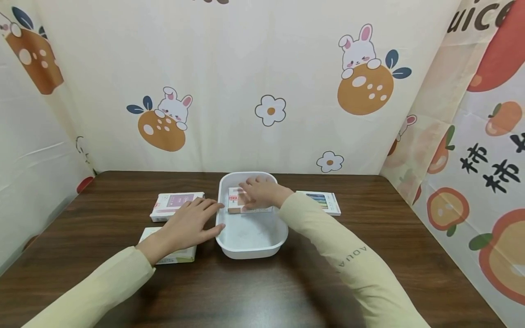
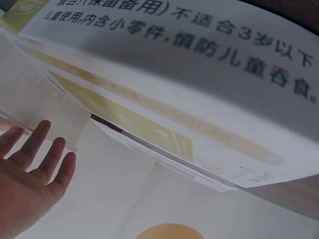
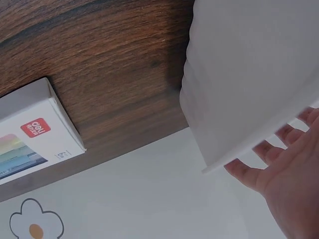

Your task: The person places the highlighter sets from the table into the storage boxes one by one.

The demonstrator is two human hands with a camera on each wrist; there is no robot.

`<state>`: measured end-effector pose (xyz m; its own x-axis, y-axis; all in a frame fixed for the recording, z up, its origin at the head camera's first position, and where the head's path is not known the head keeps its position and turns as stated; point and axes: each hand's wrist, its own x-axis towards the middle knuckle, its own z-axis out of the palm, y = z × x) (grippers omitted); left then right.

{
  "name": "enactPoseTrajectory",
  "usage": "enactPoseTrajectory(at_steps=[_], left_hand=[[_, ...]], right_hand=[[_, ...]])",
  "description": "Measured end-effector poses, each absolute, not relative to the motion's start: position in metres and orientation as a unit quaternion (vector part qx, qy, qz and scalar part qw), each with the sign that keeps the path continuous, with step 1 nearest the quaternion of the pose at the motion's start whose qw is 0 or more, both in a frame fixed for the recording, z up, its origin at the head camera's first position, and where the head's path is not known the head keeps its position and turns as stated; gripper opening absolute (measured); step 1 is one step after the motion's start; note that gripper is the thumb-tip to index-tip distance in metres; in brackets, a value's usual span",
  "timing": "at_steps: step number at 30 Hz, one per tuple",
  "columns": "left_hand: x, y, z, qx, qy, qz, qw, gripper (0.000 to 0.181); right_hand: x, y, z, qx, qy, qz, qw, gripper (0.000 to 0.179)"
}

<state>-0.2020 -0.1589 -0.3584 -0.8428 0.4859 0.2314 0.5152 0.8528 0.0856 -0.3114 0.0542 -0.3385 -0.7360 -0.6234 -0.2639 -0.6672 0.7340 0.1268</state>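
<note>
A white plastic basin [image 1: 252, 241] stands mid-table, with a small white box [image 1: 234, 200] bearing red print lying in its far end. My right hand [image 1: 262, 193] reaches over the basin's right side and rests on that box, fingers spread across its top; the basin wall [image 3: 239, 84] hides the fingertips in the right wrist view. Near the basin's left rim is my left hand [image 1: 190, 225], fingers extended and holding nothing. A white and green box [image 1: 176, 256] lies under the left wrist, partly covered. Beyond it lies a white and purple box [image 1: 176, 202].
Right of the basin, a white deli box [image 1: 324, 202] with a coloured picture lies partly behind the right sleeve [image 1: 340, 246]. The dark wooden table [image 1: 246, 291] ends at a patterned curtain [image 1: 229, 127] behind, with more curtain on both sides.
</note>
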Motion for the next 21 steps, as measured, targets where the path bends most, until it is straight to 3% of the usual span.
enactPoseTrajectory(at_steps=[21], left_hand=[[-0.201, -0.156, -0.358, -0.250, -0.961, -0.067, 0.092, 0.057]], right_hand=[[-0.299, 0.088, -0.319, -0.361, 0.927, 0.084, 0.050, 0.060]])
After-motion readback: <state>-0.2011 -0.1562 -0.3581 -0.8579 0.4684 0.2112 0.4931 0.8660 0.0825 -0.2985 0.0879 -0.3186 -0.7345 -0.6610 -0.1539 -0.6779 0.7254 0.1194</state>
